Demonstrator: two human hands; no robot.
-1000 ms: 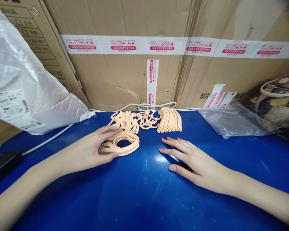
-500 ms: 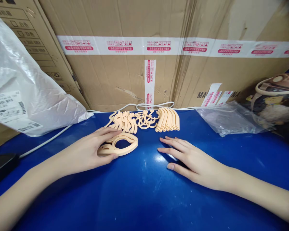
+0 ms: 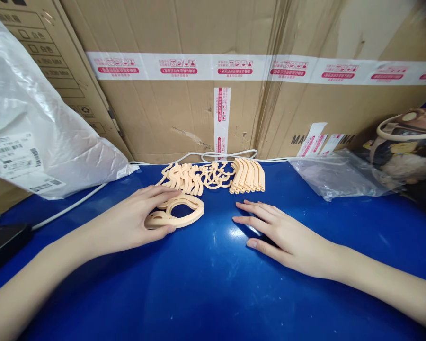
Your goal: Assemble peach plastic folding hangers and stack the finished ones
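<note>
My left hand [image 3: 131, 218] rests at the left end of some beige plastic folding hangers [image 3: 186, 220], thumb on the near side and fingers on the far side. Its palm hides part of them. Over the blue tabletop to the right, my right hand [image 3: 287, 237] is open, fingers spread and holding nothing. Just beyond the hands lie matching beige parts: a row of wavy pieces [image 3: 186, 180], a loose cluster of hooks [image 3: 217, 177] in the middle, and several curved arms [image 3: 247, 176] lined up side by side.
Cardboard boxes [image 3: 184, 113] stand along the back of the blue table [image 3: 199, 293]. A white plastic parcel [image 3: 57, 137] leans at left, above a dark device [image 3: 7, 241]. White cable [image 3: 230, 155] runs behind the parts. A clear plastic bag [image 3: 333, 177] lies at right, beside a dark bag [image 3: 408, 147].
</note>
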